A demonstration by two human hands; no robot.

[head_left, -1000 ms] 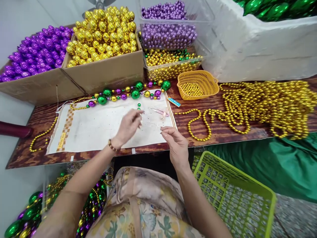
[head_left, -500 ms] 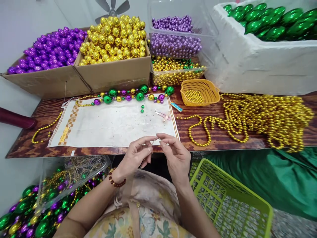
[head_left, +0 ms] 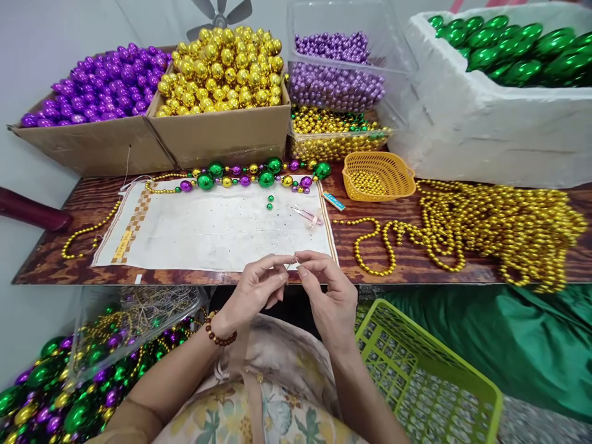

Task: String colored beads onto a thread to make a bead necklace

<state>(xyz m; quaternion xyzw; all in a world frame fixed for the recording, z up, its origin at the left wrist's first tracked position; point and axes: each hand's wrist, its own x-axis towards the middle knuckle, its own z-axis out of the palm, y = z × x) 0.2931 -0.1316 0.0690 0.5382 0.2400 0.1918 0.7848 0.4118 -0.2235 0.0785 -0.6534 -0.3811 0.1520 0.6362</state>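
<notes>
My left hand point(head_left: 261, 283), with a bead bracelet at the wrist, and my right hand point(head_left: 327, 293) meet at the front edge of a white cloth point(head_left: 203, 228). Both are closed in a pinch on a thin pale thread point(head_left: 291, 264); its ends are hard to make out. On the cloth beyond them lie two small green beads point(head_left: 270, 202) and a pair of pink-handled scissors point(head_left: 309, 216). A strand of green, purple and gold beads point(head_left: 244, 180) stretches along the cloth's far edge.
Boxes of purple beads point(head_left: 106, 80) and gold beads point(head_left: 226, 68) stand at the back, beside clear bins point(head_left: 333, 86) and a foam box point(head_left: 499, 129). An orange basket point(head_left: 393, 182) and gold bead strings point(head_left: 499, 228) lie right. Below sits a green crate point(head_left: 444, 333).
The view has shifted slightly, so the table's things appear a little further right. My hands keep their pinch at nearly the same spot, the fingertips slightly moved.
</notes>
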